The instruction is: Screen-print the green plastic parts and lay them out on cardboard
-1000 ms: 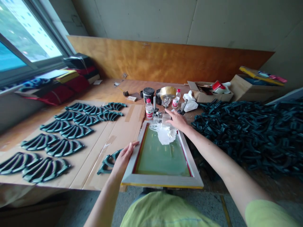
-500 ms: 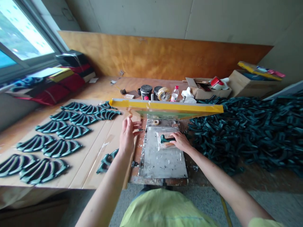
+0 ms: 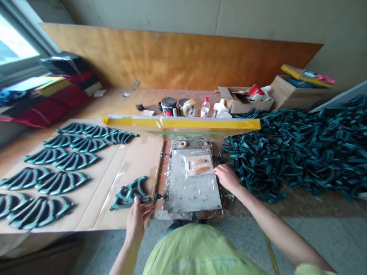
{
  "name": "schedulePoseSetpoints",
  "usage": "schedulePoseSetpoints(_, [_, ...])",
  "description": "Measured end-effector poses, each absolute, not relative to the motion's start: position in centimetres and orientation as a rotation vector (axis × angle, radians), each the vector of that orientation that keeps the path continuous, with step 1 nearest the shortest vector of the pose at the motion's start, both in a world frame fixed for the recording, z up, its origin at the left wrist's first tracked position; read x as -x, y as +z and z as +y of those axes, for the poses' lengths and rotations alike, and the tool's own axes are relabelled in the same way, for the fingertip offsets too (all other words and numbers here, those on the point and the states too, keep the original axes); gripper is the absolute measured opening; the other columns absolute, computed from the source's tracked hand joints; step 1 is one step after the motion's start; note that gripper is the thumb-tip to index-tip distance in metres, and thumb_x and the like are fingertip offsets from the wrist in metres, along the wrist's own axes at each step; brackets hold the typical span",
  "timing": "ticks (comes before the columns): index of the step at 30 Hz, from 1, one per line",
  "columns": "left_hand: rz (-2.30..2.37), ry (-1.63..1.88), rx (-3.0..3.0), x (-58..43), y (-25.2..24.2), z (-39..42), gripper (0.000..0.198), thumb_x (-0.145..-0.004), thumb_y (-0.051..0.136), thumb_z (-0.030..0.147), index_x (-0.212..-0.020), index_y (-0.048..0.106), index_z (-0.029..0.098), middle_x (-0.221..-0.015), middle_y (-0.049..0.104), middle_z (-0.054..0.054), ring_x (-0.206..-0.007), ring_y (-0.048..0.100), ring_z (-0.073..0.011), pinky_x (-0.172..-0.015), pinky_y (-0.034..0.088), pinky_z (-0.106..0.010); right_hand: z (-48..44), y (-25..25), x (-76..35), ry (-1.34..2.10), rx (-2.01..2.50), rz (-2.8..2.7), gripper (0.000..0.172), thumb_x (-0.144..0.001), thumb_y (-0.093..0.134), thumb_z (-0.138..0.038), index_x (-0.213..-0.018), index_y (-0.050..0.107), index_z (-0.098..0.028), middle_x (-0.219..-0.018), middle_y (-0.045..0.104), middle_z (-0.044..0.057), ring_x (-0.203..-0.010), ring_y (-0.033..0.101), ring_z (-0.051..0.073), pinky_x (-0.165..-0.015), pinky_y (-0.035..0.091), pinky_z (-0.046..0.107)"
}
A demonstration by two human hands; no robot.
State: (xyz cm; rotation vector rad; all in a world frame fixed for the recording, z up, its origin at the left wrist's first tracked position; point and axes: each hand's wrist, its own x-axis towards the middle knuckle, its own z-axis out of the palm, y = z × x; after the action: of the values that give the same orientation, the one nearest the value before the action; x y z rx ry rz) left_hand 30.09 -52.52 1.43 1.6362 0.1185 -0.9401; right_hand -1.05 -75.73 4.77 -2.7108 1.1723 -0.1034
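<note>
My left hand (image 3: 140, 212) grips a dark green curved piece (image 3: 145, 199) beside a small group of green pieces (image 3: 128, 193) on the cardboard (image 3: 111, 183). My right hand (image 3: 227, 177) is at the right edge of the grey metal plate (image 3: 189, 194); its fingers are curled, and what they may hold is too small to make out. A clear-wrapped pad with brownish shapes (image 3: 198, 166) lies on the plate, with no green piece on it. Behind the plate a yellow-taped frame (image 3: 183, 122) is raised.
Green pieces lie in fanned rows (image 3: 61, 179) at the left. A large heap of them (image 3: 301, 152) covers the right side. Black tubs (image 3: 168, 106), a bottle (image 3: 205, 107) and an open cardboard box (image 3: 252, 105) stand behind the frame.
My left hand has come down to the cardboard and now holds a green piece. My right hand has left the pad, where the green piece was, and moved to the plate's right edge.
</note>
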Motion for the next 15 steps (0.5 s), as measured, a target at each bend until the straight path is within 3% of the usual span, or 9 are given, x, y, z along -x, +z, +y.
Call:
schedulePoseSetpoints(6, [0.401,-0.647,-1.817,-34.9,-1.7,-47.8,0.04,-0.096,0.031,0.038,-0.083,0.059,0.013,-0.072,0.07,-0.011,-0.052,0.065,-0.0143,-0.053,0.054,-0.026,-79.6,0.7,9.1,0.396,2.846,1.466,0.036,-0.08,0.05,-0.003,-0.108,0.068,-0.017,-0.112,0.067,0.013,-0.104,0.059,0.024,-0.087,0.043,0.034])
schedulePoseSetpoints(10, [0.43,-0.626,-1.875,-35.9,-3.3,-47.5,0.044,-0.094,0.033,0.041,-0.082,0.062,0.01,-0.071,0.07,-0.015,-0.05,0.065,-0.0163,-0.052,0.055,-0.028,-79.0,-0.6,9.8,0.391,3.007,1.389,0.034,-0.084,0.044,-0.005,-0.104,0.07,-0.014,-0.113,0.067,0.014,-0.106,0.058,0.026,-0.088,0.042,0.038])
schedulePoseSetpoints(15, [0.301,-0.627,-1.999,-36.7,-3.7,-47.3,0.047,-0.091,0.037,0.046,-0.081,0.066,0.011,-0.058,0.066,-0.015,-0.05,0.066,-0.0231,-0.052,0.056,-0.036,-79.5,-1.8,10.9,0.176,3.005,1.375,0.037,-0.075,0.048,-0.007,-0.102,0.071,-0.018,-0.114,0.067,0.013,-0.107,0.057,0.028,-0.091,0.042,0.041])
